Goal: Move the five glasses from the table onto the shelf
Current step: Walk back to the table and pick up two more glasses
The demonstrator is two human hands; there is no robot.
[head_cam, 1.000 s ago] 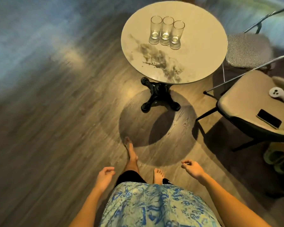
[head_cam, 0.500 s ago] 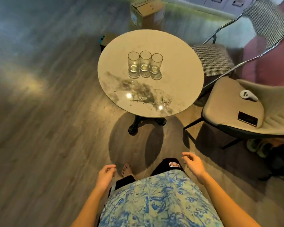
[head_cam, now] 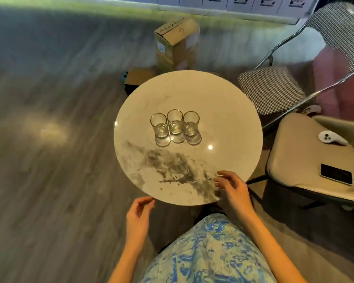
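**3 glasses on the round table, both hands empty at its near edge**

From my feed, the round marble-look table (head_cam: 223, 111) fills the middle of the frame, with a dark grey smear across its lower half. I count 3 clear glasses standing upright in a tight row just above the table's centre: the left glass (head_cam: 159, 126), the middle glass (head_cam: 175, 123) and the right glass (head_cam: 191, 124). Neighbours look to be touching or very nearly so; I cannot tell which. All 3 appear empty.

My right hand (head_cam: 232, 187) sits in the lower centre-right, over the near rim of the table, fingers loosely spread and curled, gripping nothing. It is well apart from the glasses. My left hand (head_cam: 138, 216) is lower and further left, just off the table's edge over the floor, fingers slack and half curled, also with nothing in it.

A blue-and-white patterned garment (head_cam: 208, 256) takes up the bottom centre.

At the right edge a beige chair (head_cam: 294, 160) carries a white controller (head_cam: 331, 137) and a phone (head_cam: 335, 173) lying face up. Above it, in the upper right, stands a houndstooth chair (head_cam: 272, 88) with a chrome frame. A cardboard box (head_cam: 177, 43) stands on the wooden floor (head_cam: 49, 180) at the top centre, beyond the table. No shelf shows in this view.
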